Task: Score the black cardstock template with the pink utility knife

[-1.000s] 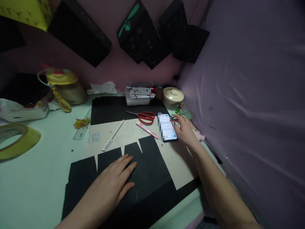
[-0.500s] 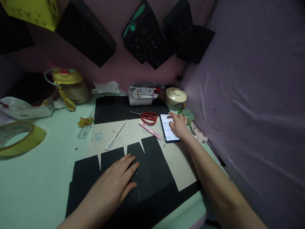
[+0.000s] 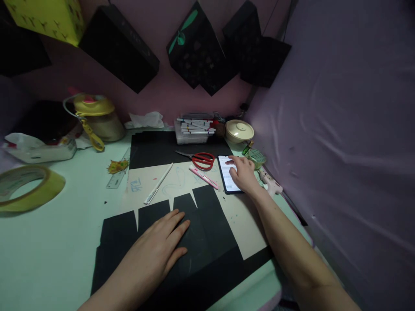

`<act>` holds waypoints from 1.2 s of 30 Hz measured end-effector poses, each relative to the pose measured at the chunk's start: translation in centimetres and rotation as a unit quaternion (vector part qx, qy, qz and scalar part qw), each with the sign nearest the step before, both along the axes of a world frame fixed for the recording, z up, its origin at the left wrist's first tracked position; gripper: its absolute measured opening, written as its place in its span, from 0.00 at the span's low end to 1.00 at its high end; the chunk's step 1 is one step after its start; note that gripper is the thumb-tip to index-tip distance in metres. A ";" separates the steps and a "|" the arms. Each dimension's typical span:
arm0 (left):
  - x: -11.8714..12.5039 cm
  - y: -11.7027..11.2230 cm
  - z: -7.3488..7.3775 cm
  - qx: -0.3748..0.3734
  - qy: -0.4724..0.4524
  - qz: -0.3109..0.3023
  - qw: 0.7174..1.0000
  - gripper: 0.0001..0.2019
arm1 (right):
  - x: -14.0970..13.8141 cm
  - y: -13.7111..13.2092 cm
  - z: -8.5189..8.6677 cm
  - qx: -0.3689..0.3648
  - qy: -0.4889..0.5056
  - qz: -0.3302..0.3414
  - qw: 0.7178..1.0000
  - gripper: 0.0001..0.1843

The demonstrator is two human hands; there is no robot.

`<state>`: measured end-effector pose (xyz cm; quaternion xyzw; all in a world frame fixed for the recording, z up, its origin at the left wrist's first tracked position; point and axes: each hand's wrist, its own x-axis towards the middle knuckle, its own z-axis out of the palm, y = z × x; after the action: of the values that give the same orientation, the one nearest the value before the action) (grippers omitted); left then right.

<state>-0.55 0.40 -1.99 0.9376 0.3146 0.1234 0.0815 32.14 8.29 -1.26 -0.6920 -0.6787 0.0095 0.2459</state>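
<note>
My left hand (image 3: 158,246) lies flat with fingers extended on a sheet of black card (image 3: 207,229), whose far edge has several narrow V-shaped notches. My right hand (image 3: 241,170) reaches over a smartphone (image 3: 228,183) with a lit screen, fingers apart and fingertips at the upper part of the glass; the phone lies on the table. Between the hands and beyond the card lie a pink utility knife (image 3: 203,177), a white pen (image 3: 158,183) and red-handled scissors (image 3: 202,160). Beneath them is a pale sheet (image 3: 249,233) with blue drawn marks.
A clear box of white markers (image 3: 194,129) stands at the back, beside a cream lidded bowl (image 3: 239,130). At left are a roll of yellow tape (image 3: 48,190), a ruler (image 3: 115,179) and a yellow-lidded jar (image 3: 103,123). A pink glue gun (image 3: 272,183) lies right of the phone.
The right hand's fingers have shifted slightly over the phone screen. My left hand stays in place on the black card. The camera view has moved very slightly.
</note>
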 end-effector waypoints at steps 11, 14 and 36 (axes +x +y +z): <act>0.0 0.0 -0.2 0.008 0.001 -0.001 1.000 0.20 | 0.2 -5.2 2.7 0.059 0.010 -0.048 0.997 0.21; 0.0 0.0 -0.1 0.006 0.005 0.002 1.000 0.21 | 0.1 -6.6 1.4 0.091 0.033 -0.051 0.994 0.18; -0.1 0.1 -0.4 0.001 -0.009 0.003 1.000 0.21 | -1.2 -7.6 0.2 0.081 0.008 0.022 0.996 0.12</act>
<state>-0.69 0.48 -2.44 0.9356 0.3165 0.1322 0.0833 30.90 0.70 -1.08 -0.6546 -0.6905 -0.0347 0.3057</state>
